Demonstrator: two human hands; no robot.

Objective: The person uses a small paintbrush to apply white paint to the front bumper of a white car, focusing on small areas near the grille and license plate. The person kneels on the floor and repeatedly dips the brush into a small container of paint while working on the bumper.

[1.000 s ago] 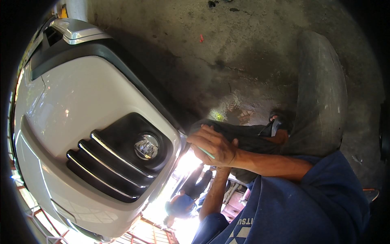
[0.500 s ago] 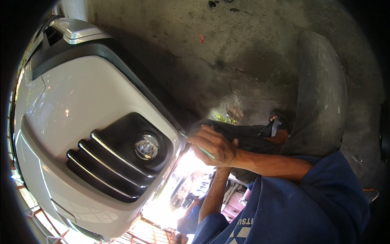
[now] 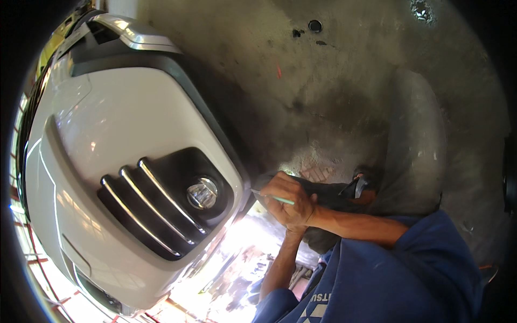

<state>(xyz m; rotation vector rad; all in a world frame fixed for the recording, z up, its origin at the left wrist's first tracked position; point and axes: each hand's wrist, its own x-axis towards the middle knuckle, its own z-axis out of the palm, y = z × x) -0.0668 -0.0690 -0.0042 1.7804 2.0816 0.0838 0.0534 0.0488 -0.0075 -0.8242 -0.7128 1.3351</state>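
Observation:
In my right hand [image 3: 288, 196] is a slim, pen-like tool [image 3: 282, 199] with a pale green handle and a narrow grey tip; its exact kind is not clear. The fingers are closed round the handle. The tip points left, at or very near the lower corner edge of a white car bumper [image 3: 126, 116]; contact is not certain. My left forearm [image 3: 284, 264] rises from below to the same spot, where its hand is mostly hidden behind the right one. Set in the bumper beside the hands is a black panel with a round fog lamp [image 3: 202, 193] and several chrome strips [image 3: 171, 188].
My bent legs, in dark trousers [image 3: 417, 145], are beside and behind the hands. Under them lies a stained concrete floor [image 3: 350, 70] with a small red scrap [image 3: 279, 72] and a dark round object [image 3: 315, 26]. Strong light glares below the bumper.
The view has shifted, so the bumper sits farther right. My right hand has pulled slightly back from the bumper edge, and more of the green handle and its grey tip now shows.

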